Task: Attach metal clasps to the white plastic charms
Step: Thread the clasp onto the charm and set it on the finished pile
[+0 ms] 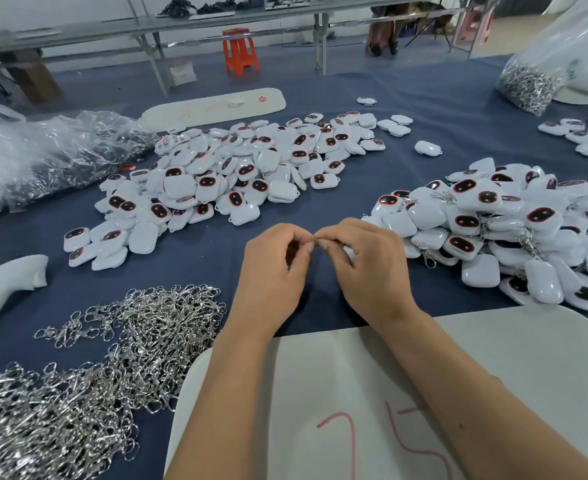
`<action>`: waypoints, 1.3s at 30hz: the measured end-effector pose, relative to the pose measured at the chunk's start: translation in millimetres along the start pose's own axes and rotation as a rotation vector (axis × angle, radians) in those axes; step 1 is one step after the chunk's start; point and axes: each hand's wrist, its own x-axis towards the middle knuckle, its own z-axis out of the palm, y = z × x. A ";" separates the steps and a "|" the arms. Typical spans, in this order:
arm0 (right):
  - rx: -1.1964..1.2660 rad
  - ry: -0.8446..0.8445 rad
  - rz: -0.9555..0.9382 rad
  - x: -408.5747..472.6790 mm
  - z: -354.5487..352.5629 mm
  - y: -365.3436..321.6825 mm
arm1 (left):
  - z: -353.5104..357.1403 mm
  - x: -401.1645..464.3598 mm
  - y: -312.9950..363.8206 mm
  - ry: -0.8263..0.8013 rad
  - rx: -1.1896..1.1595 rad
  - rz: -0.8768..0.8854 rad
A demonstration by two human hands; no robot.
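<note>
Your left hand and right hand meet over the blue cloth, fingertips pinched together on a tiny metal ring at the point where the thumbs and forefingers touch. Both sets of fingers are curled tight; the right hand looks to hold a white charm tucked under its fingers, only a sliver showing, so can't confirm how it's oriented. What the left palm holds beyond the ring is hidden, likely the clasp body, can't tell. The key relation: the ring sits right between both fingertips, level with them, its opening hidden, and the charm's loop must be just to the right of it, under your right forefinger. Judging from that, the step in hand is threading or closing the ring through the loop, so the pull runs left-right along the line between your hands. Loose clasps lie in a heap to the left, nearer your left hand. Unfinished charms are piled ahead and left, well apart from your hands. The finished pile, clasps showing, is just beside your right hand, so the drop-off goes right. A white board marked in red sits under your forearms. A bagged clasp stock sits far right.
</note>
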 end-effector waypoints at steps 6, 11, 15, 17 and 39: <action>0.243 -0.043 0.191 0.7 -0.6 -0.6 | 0.0 1.2 5.2 0.058 0.022 0.073; 0.488 -0.195 0.400 4.3 -3.6 7.1 | 2.1 2.0 9.0 0.079 0.024 0.105; 0.543 -0.175 0.416 4.0 -3.9 5.8 | 1.2 2.5 8.5 0.086 0.020 0.121; 0.554 -0.132 0.402 3.9 -4.2 3.8 | 0.7 2.6 8.1 0.081 0.020 0.128; 0.593 -0.014 0.605 5.2 0.4 11.5 | 11.3 1.5 9.7 0.056 0.101 0.048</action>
